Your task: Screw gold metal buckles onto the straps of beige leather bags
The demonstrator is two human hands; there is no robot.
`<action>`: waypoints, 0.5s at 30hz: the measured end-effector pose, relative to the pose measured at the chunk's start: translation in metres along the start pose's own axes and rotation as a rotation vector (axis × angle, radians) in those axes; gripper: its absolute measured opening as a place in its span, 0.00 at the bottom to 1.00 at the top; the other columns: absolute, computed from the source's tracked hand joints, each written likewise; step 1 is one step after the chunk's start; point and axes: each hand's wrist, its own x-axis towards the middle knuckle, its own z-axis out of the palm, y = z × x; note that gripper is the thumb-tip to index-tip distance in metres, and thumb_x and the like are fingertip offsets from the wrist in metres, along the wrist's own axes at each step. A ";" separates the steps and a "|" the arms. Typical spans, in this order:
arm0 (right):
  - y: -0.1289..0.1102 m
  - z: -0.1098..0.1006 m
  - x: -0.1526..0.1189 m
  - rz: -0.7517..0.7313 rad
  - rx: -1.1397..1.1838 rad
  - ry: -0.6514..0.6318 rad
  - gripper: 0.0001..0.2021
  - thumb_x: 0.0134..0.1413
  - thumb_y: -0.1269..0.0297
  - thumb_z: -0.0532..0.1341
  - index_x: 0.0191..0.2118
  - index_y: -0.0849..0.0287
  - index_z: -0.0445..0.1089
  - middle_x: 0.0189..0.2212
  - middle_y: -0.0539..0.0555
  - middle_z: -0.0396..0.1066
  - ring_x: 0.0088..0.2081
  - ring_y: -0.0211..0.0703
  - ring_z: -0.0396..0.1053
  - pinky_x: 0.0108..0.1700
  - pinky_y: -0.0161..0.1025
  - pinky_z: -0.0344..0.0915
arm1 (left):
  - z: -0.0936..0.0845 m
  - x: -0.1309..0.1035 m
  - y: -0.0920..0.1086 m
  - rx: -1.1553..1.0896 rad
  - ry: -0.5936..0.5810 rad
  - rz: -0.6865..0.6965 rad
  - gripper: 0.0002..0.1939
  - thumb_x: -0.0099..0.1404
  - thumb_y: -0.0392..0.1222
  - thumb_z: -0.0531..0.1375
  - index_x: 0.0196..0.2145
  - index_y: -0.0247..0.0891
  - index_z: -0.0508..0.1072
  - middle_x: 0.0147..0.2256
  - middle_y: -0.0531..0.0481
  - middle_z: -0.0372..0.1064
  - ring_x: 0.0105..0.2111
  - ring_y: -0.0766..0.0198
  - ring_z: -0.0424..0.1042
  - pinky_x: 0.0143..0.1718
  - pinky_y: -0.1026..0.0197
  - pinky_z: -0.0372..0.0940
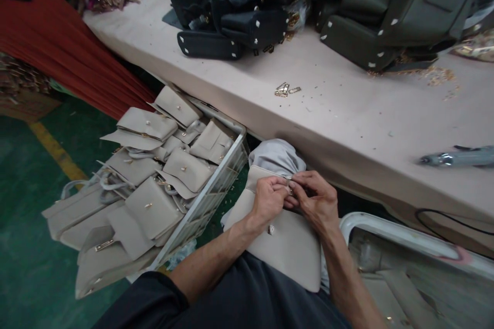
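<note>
From my headset view I see both of my forearms bare from the elbow down, with no watch, bracelet or glove on either. My left hand (270, 198) and right hand (314, 200) carry no rings that I can make out. A short dark sleeve (148, 298) covers my left upper arm, plain and unmarked. Dark, plain fabric covers my lap (250, 298); whether it is shirt or trousers, I cannot tell.

Left hand (270, 199) and right hand (314, 200) meet fingertip to fingertip — both pinched, forearms converging
</note>
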 end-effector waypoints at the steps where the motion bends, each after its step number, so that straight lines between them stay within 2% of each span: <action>1: 0.000 0.001 -0.001 0.004 -0.004 0.003 0.04 0.62 0.63 0.66 0.38 0.55 0.79 0.39 0.56 0.76 0.40 0.46 0.75 0.40 0.42 0.72 | 0.001 0.000 0.000 0.013 -0.006 -0.001 0.12 0.53 0.37 0.64 0.37 0.31 0.73 0.22 0.47 0.75 0.19 0.61 0.76 0.21 0.66 0.71; 4: 0.001 0.001 -0.001 0.019 -0.008 0.014 0.04 0.63 0.63 0.66 0.37 0.55 0.79 0.37 0.56 0.75 0.38 0.46 0.74 0.38 0.42 0.71 | 0.002 0.002 -0.002 0.045 -0.014 0.012 0.13 0.56 0.41 0.64 0.38 0.30 0.74 0.18 0.50 0.72 0.15 0.64 0.71 0.16 0.68 0.65; 7: 0.003 -0.002 0.001 0.006 0.005 -0.019 0.05 0.64 0.65 0.64 0.38 0.55 0.79 0.38 0.56 0.75 0.38 0.45 0.74 0.38 0.41 0.71 | 0.003 0.005 -0.003 0.090 0.021 0.069 0.13 0.58 0.45 0.64 0.35 0.31 0.75 0.14 0.55 0.66 0.10 0.70 0.60 0.12 0.70 0.53; 10: 0.005 -0.009 0.001 -0.064 0.005 -0.112 0.08 0.64 0.67 0.63 0.46 0.55 0.78 0.42 0.57 0.74 0.42 0.46 0.74 0.43 0.42 0.73 | 0.006 0.008 -0.002 0.094 0.087 0.107 0.11 0.56 0.43 0.65 0.32 0.32 0.75 0.15 0.56 0.65 0.09 0.73 0.56 0.10 0.69 0.45; 13: 0.005 -0.017 -0.003 -0.138 -0.058 -0.232 0.20 0.60 0.67 0.66 0.58 0.55 0.72 0.52 0.60 0.71 0.49 0.51 0.73 0.49 0.46 0.74 | 0.009 0.008 0.001 0.094 0.117 0.091 0.10 0.55 0.43 0.64 0.32 0.32 0.76 0.18 0.55 0.68 0.10 0.74 0.55 0.11 0.69 0.44; 15: 0.005 -0.019 -0.006 -0.186 -0.127 -0.237 0.22 0.60 0.69 0.65 0.60 0.54 0.70 0.56 0.61 0.68 0.51 0.51 0.72 0.50 0.47 0.74 | 0.011 0.008 0.003 0.115 0.120 0.108 0.10 0.56 0.42 0.64 0.31 0.32 0.77 0.16 0.56 0.65 0.11 0.74 0.54 0.12 0.69 0.45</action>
